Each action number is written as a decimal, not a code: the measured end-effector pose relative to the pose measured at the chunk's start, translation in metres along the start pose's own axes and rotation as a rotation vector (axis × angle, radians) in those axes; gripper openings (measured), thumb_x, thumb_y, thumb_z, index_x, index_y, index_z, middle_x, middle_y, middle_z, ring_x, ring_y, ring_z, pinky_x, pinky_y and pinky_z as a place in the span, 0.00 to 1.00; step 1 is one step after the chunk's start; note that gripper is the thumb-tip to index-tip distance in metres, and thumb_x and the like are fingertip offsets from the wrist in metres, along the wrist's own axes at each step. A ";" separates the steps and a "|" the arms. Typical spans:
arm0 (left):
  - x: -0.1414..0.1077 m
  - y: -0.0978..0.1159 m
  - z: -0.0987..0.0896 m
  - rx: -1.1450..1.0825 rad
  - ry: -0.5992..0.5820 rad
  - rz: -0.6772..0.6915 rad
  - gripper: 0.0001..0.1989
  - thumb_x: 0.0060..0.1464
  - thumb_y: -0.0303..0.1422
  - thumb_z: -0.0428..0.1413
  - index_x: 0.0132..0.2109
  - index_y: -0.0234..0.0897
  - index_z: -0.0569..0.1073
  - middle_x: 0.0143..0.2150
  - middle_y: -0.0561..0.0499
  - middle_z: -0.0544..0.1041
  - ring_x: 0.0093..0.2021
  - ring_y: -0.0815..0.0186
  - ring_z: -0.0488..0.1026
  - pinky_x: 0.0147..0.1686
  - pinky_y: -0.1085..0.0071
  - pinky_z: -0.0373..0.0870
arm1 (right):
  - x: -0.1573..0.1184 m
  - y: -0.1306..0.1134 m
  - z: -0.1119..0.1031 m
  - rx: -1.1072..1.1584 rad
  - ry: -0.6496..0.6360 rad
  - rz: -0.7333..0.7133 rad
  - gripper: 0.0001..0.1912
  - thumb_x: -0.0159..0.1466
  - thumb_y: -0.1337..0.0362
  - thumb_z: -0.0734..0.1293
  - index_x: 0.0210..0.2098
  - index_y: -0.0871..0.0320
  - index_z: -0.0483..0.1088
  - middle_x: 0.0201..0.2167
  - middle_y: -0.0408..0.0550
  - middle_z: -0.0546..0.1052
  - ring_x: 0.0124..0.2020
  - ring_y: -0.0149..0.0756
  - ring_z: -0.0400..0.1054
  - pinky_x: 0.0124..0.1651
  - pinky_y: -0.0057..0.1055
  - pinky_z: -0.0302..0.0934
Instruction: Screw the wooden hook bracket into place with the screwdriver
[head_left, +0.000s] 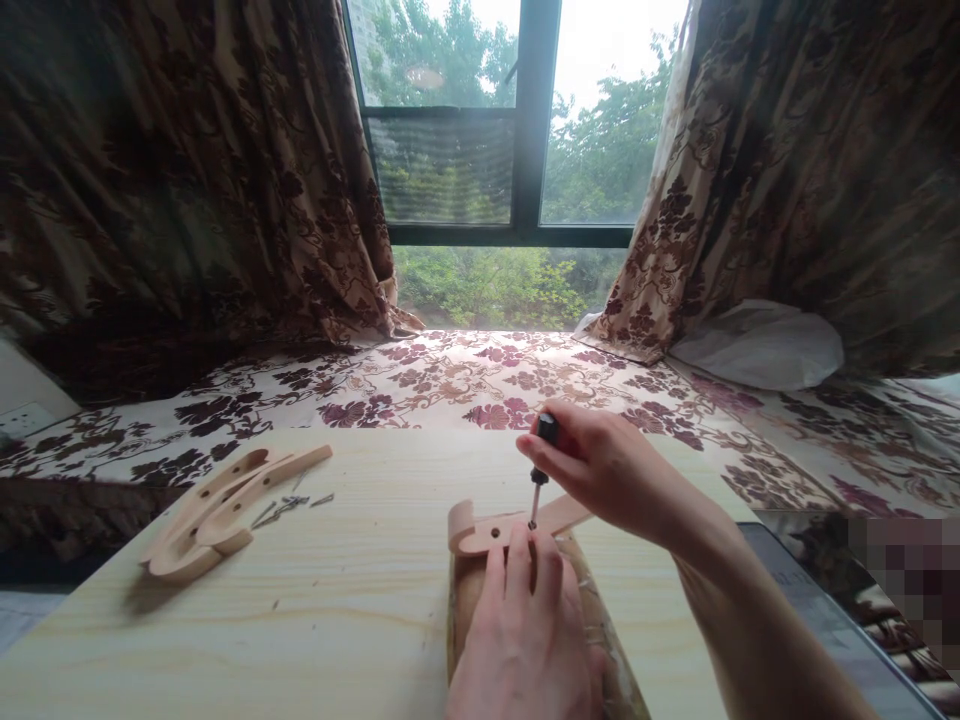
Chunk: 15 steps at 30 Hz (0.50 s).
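**Screwdriver applied to a curved wooden piece; work apparently partway**

The pale tabletop (360, 610) carries all the parts. On its near side, right of centre, a brown base (465, 600) has its long axis running from the near edge towards the window. Two curved wooden parts (229, 515) lie together at the left, well apart from the base; they show no fastening to it and, by inference, remain to be dealt with.

The curved wooden piece (480, 540) lies at the far end of the base. Its long axis runs crosswise, rising slightly to the right; the upturned, hooked end faces left and the straight arm extends right. The left hand (517, 640) presses over piece and base, fingers flat, clasping neither visibly. The right hand (600, 450) grasps the handle of the screwdriver (547, 432), nearly upright, tip down on the piece.

Loose screws (281, 508) lie beside the two parts, presumably unused. One hole (495, 533) shows dark left of the tip; whether it contains a screw, or how deep any screw beneath the tip sits, cannot be told.
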<state>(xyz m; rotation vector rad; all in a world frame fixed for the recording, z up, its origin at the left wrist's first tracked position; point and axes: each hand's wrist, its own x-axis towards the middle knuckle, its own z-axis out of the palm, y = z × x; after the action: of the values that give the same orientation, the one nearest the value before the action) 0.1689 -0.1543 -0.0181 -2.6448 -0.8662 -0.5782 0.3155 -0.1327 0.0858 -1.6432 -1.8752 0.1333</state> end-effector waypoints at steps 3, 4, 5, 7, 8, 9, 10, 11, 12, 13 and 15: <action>-0.001 0.000 -0.004 -0.012 -0.051 0.033 0.26 0.57 0.45 0.50 0.53 0.27 0.69 0.55 0.33 0.70 0.56 0.44 0.65 0.53 0.54 0.68 | -0.003 -0.003 0.000 0.043 -0.048 -0.077 0.10 0.64 0.59 0.62 0.28 0.55 0.61 0.21 0.37 0.68 0.23 0.28 0.58 0.27 0.27 0.48; -0.002 0.000 -0.006 -0.017 -0.068 0.035 0.27 0.58 0.45 0.49 0.55 0.27 0.68 0.56 0.33 0.68 0.57 0.44 0.64 0.54 0.54 0.67 | -0.004 -0.004 0.000 0.057 -0.063 -0.098 0.10 0.64 0.59 0.62 0.28 0.55 0.62 0.22 0.37 0.69 0.23 0.28 0.59 0.27 0.27 0.48; -0.002 0.000 -0.006 -0.025 -0.083 0.027 0.27 0.58 0.45 0.49 0.56 0.27 0.67 0.57 0.32 0.67 0.58 0.43 0.63 0.54 0.53 0.66 | -0.004 -0.004 0.000 0.064 -0.071 -0.109 0.10 0.64 0.59 0.62 0.28 0.55 0.62 0.22 0.37 0.69 0.23 0.28 0.59 0.28 0.27 0.48; -0.001 -0.001 -0.007 -0.056 -0.120 0.018 0.28 0.57 0.44 0.50 0.58 0.28 0.65 0.58 0.31 0.66 0.58 0.40 0.63 0.54 0.49 0.66 | -0.003 -0.003 0.001 0.053 -0.062 -0.097 0.11 0.64 0.58 0.62 0.27 0.55 0.62 0.21 0.38 0.68 0.23 0.28 0.58 0.28 0.27 0.48; 0.000 -0.001 -0.008 -0.075 -0.140 0.024 0.28 0.56 0.43 0.51 0.58 0.29 0.64 0.58 0.31 0.66 0.58 0.39 0.62 0.53 0.48 0.66 | -0.002 -0.003 0.001 0.043 -0.051 -0.079 0.11 0.64 0.58 0.62 0.27 0.55 0.61 0.21 0.38 0.68 0.23 0.28 0.58 0.27 0.27 0.48; 0.001 -0.002 -0.009 -0.090 -0.160 0.032 0.27 0.56 0.42 0.51 0.59 0.30 0.63 0.58 0.31 0.66 0.58 0.39 0.62 0.53 0.47 0.66 | -0.001 -0.002 0.002 0.031 -0.038 -0.056 0.11 0.64 0.58 0.62 0.26 0.55 0.60 0.21 0.38 0.67 0.23 0.28 0.57 0.27 0.27 0.47; 0.003 -0.003 -0.010 -0.103 -0.179 0.040 0.27 0.56 0.41 0.51 0.59 0.30 0.63 0.58 0.32 0.66 0.58 0.38 0.62 0.53 0.46 0.66 | 0.001 -0.001 0.002 0.019 -0.025 -0.033 0.12 0.64 0.59 0.62 0.26 0.55 0.59 0.20 0.38 0.67 0.22 0.28 0.57 0.27 0.27 0.47; 0.004 -0.003 -0.012 -0.113 -0.202 0.055 0.26 0.57 0.39 0.51 0.59 0.31 0.62 0.59 0.32 0.66 0.59 0.39 0.62 0.53 0.45 0.66 | 0.001 0.000 0.002 0.009 -0.014 -0.014 0.12 0.63 0.59 0.62 0.25 0.55 0.58 0.20 0.38 0.66 0.22 0.28 0.56 0.26 0.27 0.46; 0.006 -0.004 -0.014 -0.121 -0.228 0.069 0.26 0.57 0.38 0.51 0.60 0.31 0.62 0.59 0.33 0.65 0.59 0.39 0.62 0.53 0.45 0.66 | 0.002 0.000 0.001 0.001 -0.006 -0.002 0.13 0.63 0.59 0.62 0.25 0.55 0.58 0.19 0.37 0.65 0.22 0.28 0.56 0.26 0.27 0.46; 0.007 -0.005 -0.017 -0.131 -0.254 0.074 0.26 0.57 0.37 0.51 0.60 0.32 0.62 0.59 0.33 0.65 0.59 0.40 0.62 0.53 0.46 0.66 | 0.001 0.001 0.001 0.001 -0.006 -0.001 0.12 0.63 0.59 0.62 0.25 0.55 0.58 0.20 0.37 0.65 0.22 0.28 0.56 0.26 0.27 0.46; 0.009 -0.006 -0.022 -0.154 -0.289 0.059 0.25 0.56 0.36 0.51 0.59 0.32 0.63 0.59 0.34 0.66 0.59 0.41 0.62 0.53 0.46 0.66 | -0.001 0.001 -0.001 0.025 -0.026 -0.027 0.09 0.63 0.60 0.62 0.28 0.55 0.61 0.20 0.37 0.66 0.22 0.28 0.57 0.27 0.27 0.47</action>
<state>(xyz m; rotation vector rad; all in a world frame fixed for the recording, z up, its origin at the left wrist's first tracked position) 0.1661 -0.1539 0.0062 -2.9324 -0.8471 -0.2605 0.3169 -0.1335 0.0863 -1.6059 -1.9072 0.1660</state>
